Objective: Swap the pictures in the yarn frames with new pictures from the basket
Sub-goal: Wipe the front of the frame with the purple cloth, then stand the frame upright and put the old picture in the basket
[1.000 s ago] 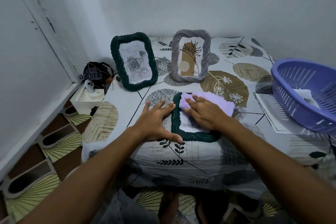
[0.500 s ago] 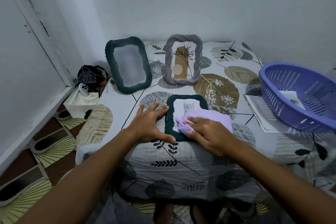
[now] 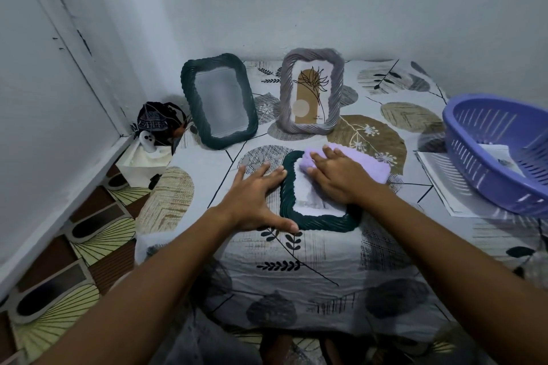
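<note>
A dark green yarn frame (image 3: 314, 221) lies flat near the table's front edge. My right hand (image 3: 338, 176) presses a lilac cloth (image 3: 367, 167) onto the frame's upper part, covering much of its picture. My left hand (image 3: 258, 201) rests flat on the tablecloth, fingers spread, touching the frame's left edge. Behind, a second dark green frame (image 3: 218, 99) leans upright with a pale, blurred picture. A grey yarn frame (image 3: 311, 92) stands beside it with a brown plant picture. The purple basket (image 3: 486, 175) at the right holds a paper picture (image 3: 501, 157).
The table wears a leaf-patterned cloth (image 3: 296, 270). Paper sheets (image 3: 444, 187) lie under the basket. To the left, on the floor, stand a white box (image 3: 145, 160) and a dark bag (image 3: 158, 121). Walls close in on the left and behind.
My right hand slid the lilac cloth down the flat frame, then back up to its top. The left hand stayed put. The view shifted slightly.
</note>
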